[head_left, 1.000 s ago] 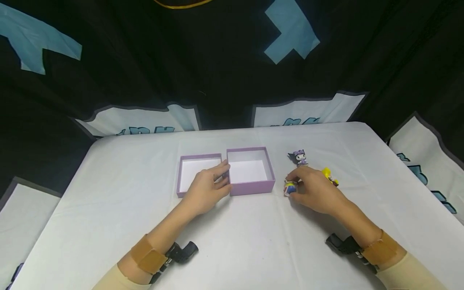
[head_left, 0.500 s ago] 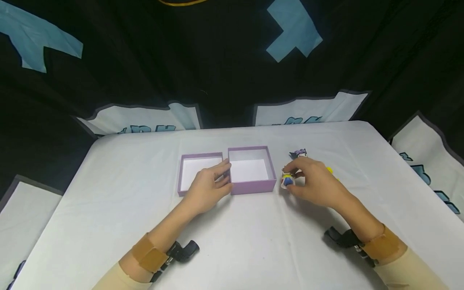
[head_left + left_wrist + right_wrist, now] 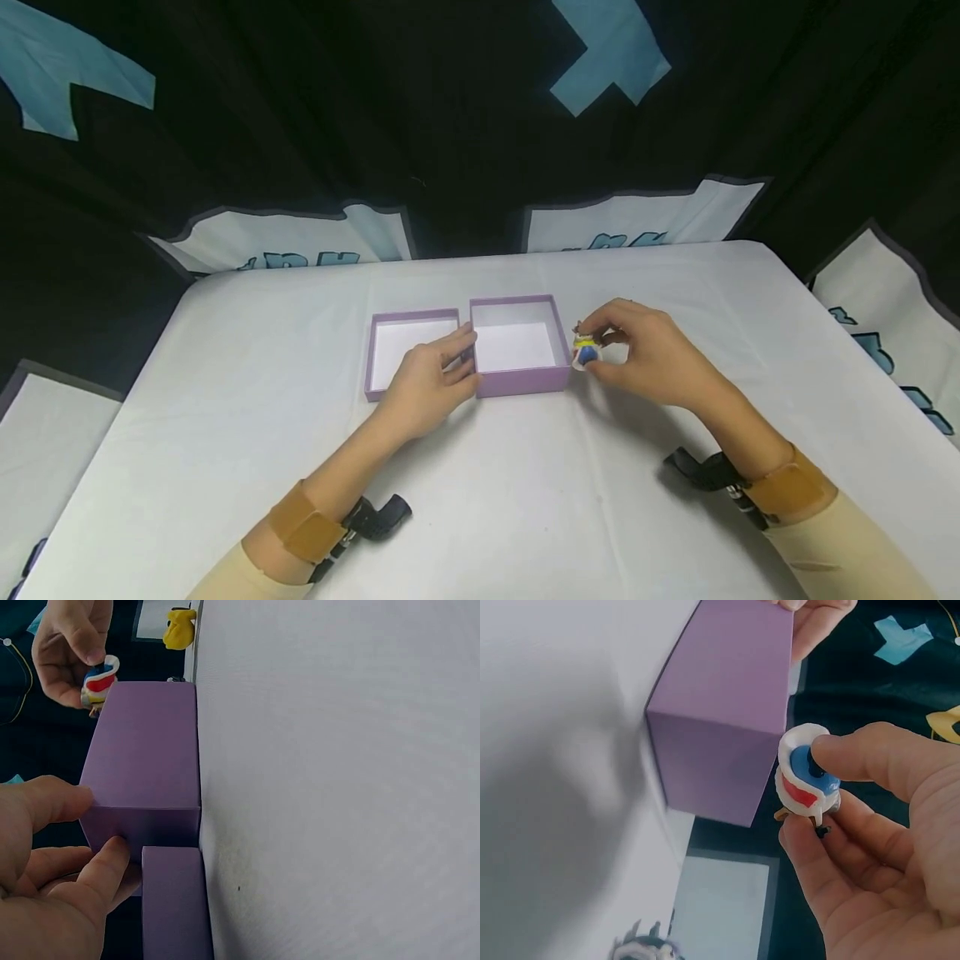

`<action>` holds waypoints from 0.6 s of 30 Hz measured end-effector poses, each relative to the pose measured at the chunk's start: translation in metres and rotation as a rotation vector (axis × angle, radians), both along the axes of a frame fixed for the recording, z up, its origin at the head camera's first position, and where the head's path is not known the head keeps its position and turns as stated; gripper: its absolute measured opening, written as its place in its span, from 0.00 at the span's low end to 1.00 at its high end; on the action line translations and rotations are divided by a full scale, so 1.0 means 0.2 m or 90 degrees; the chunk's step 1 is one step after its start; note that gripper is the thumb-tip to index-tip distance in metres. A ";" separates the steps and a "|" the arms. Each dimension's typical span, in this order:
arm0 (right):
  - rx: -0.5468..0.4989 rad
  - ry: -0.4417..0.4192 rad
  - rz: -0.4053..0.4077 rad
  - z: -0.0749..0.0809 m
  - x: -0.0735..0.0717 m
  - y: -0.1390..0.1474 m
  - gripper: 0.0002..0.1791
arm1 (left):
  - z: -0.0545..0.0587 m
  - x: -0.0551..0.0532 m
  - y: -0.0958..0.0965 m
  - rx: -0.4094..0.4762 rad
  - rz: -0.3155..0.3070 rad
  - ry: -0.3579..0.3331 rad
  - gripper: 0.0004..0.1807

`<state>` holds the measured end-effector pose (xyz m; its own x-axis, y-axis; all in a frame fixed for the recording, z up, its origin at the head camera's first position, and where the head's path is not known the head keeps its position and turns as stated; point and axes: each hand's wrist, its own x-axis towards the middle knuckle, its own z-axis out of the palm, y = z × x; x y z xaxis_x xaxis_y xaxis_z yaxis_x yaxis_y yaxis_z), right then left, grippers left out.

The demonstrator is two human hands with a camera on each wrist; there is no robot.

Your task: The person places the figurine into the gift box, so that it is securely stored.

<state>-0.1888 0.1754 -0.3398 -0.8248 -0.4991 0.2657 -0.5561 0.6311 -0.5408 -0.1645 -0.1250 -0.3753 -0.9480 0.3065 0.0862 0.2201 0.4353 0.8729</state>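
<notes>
My right hand [image 3: 648,350] pinches a small figurine [image 3: 586,352] with a white, blue, red and yellow body. It is held just to the right of the open purple box [image 3: 525,382], off the table and near the rim height. In the right wrist view the thumb presses the figurine's blue-and-white underside, with fingers behind it. My left hand [image 3: 429,379] holds the box at its front left corner. The left wrist view shows the thumb [image 3: 71,799] near the edge and fingertips [image 3: 114,847] against the left side. White lining shows inside the box.
A shallower purple lid [image 3: 369,358] lies open side up, left of the box. A yellow figurine [image 3: 180,630] appears in the left wrist view, and a dark-and-lilac figurine [image 3: 646,949] at the right wrist view's bottom. White cloth covers the table [image 3: 487,500]; a dark curtain [image 3: 450,125] hangs behind.
My right hand has lifted the figurine from the table and brought it left, up beside the box. It now hides the other figurines in the head view. My left hand stays put.
</notes>
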 end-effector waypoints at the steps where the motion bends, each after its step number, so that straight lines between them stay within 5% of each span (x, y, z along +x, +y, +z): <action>1: -0.003 -0.001 0.002 0.00 0.00 -0.01 0.19 | 0.00 0.00 0.00 0.000 0.001 0.000 0.31; 18: -0.039 -0.045 0.045 0.01 -0.06 -0.17 0.18 | -0.02 -0.01 0.00 0.010 0.005 0.006 0.31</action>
